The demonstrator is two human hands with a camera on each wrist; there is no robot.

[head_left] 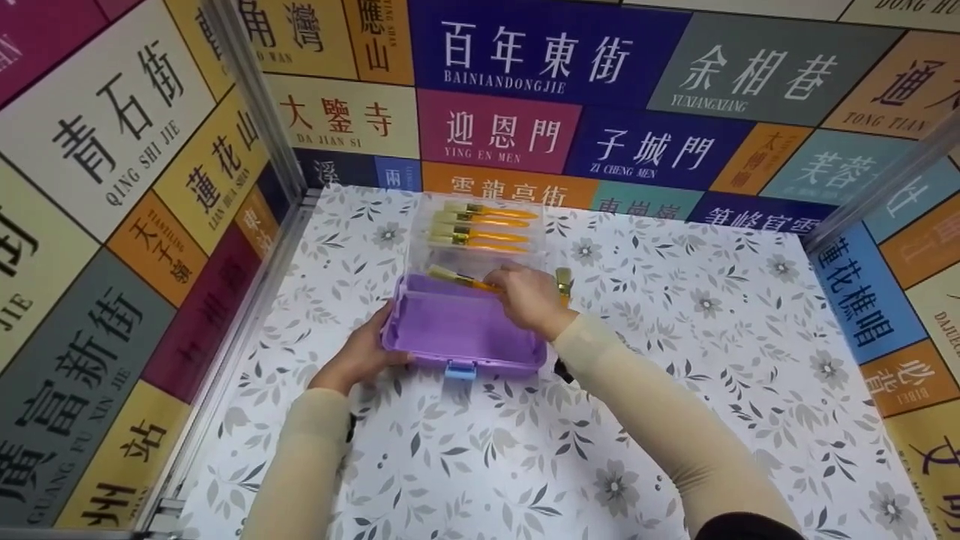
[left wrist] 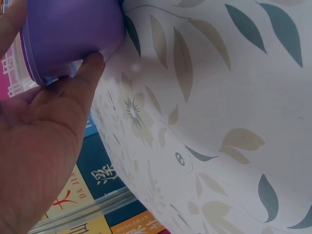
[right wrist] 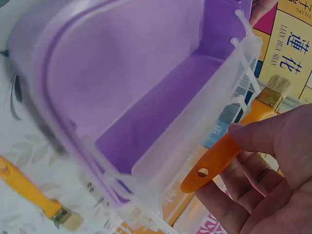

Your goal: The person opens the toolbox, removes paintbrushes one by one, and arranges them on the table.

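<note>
An open purple plastic box (head_left: 457, 330) with a blue latch (head_left: 460, 370) sits on the patterned surface. My left hand (head_left: 367, 352) grips its left end, thumb and fingers around the side wall in the left wrist view. Over the back right of the box, my right hand (head_left: 525, 296) holds a flat paintbrush (right wrist: 219, 156) with an orange handle, its bristles pointing left in the head view. Thumb and fingers pinch that handle in the right wrist view. Behind the box its clear lid (head_left: 465, 262) lies folded back, with several similar brushes (head_left: 510, 214) in it.
Another orange-handled brush (right wrist: 29, 190) lies on the surface to the right of the box, partly hidden by the right hand in the head view. Panels with printed street names (head_left: 532, 45) stand at the back and both sides, with a metal rail (head_left: 259, 97) at the left corner.
</note>
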